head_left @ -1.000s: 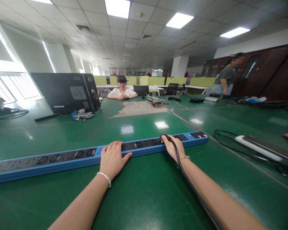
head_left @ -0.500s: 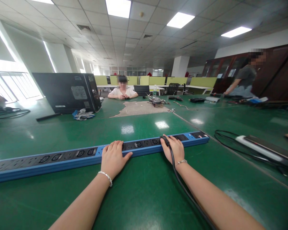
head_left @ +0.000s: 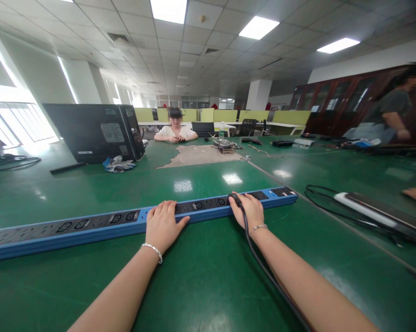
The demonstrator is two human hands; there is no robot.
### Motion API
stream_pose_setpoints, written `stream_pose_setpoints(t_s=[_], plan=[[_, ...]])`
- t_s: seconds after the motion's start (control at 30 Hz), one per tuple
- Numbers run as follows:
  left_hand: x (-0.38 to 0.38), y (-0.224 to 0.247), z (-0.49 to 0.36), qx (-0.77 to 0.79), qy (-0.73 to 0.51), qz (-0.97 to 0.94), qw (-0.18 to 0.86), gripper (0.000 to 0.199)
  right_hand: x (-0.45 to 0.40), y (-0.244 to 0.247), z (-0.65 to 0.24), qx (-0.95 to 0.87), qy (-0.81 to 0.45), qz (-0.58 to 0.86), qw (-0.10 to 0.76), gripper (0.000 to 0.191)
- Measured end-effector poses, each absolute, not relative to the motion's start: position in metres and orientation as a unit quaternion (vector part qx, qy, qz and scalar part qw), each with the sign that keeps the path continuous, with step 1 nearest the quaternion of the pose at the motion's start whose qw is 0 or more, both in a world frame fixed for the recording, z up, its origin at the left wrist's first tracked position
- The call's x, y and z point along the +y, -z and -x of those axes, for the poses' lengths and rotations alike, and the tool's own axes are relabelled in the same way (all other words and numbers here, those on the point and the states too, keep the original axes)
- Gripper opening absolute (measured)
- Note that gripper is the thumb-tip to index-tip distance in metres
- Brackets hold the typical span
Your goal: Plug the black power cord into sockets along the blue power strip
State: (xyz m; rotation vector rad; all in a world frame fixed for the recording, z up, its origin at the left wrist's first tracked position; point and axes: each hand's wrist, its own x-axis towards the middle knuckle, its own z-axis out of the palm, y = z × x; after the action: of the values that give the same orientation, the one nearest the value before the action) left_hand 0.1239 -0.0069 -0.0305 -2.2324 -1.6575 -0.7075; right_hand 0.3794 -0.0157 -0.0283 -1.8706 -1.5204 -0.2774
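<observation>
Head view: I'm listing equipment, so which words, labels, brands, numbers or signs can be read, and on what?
No text can be read.
Black case: three labels, too small and blurred.
Bottle: green label, too small.
Blue power strip: pale marks near its right end, too small.

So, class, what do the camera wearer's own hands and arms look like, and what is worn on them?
The left hand and right hand are ungloved, with no sleeves in view. A pale, beaded-looking bracelet circles the left wrist; a slim silvery bracelet circles the right.
</observation>
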Motion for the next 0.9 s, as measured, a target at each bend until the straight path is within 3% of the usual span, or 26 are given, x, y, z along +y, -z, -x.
stream_pose_setpoints(t_s=[0.3,0.5,0.9], plan=[[-0.007,0.028,-0.124,-0.576,0.244,0.77,0.127,0.052,-0.004,0.04,-0.382,-0.591,0.107,0.661,0.45,0.036],[-0.007,0.028,-0.125,-0.578,0.245,0.77,0.113,0.051,-0.007,0.029,-0.391,-0.469,0.047,0.647,0.599,0.047],[-0.008,0.03,-0.127,-0.575,0.28,0.762,0.101,0.051,-0.008,0.019,-0.302,-0.67,-0.089,0.56,0.479,0.033]])
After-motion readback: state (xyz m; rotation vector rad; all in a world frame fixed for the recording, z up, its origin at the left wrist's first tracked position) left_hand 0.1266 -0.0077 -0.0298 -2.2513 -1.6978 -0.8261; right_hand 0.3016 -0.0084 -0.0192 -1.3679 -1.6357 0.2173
